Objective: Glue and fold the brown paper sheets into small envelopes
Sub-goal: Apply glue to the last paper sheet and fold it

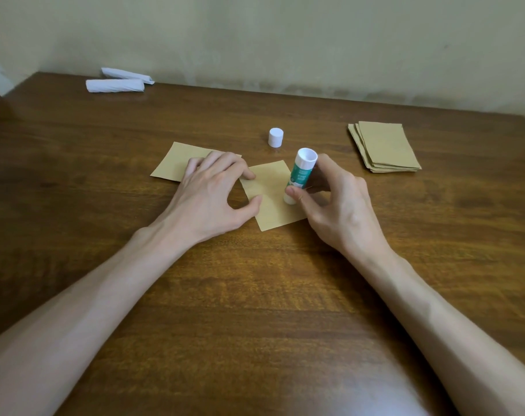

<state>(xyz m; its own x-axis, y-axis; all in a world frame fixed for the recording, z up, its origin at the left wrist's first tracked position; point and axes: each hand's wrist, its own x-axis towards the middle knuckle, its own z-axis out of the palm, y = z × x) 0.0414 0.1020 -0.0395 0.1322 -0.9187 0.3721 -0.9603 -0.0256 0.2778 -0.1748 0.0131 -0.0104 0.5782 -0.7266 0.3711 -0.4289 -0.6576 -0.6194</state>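
Head view: the right grip [342,205] curls round the uncapped glue stick [300,172] standing on a sheet [270,214], whose edge the spread left grip [210,193] presses to the surface [255,295].

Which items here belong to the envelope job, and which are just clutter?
In the job: glue stick in right hand; cap; brown sheet under left hand; second brown piece; brown sheet stack.
Lying about: white paper rolls, far left of the table.
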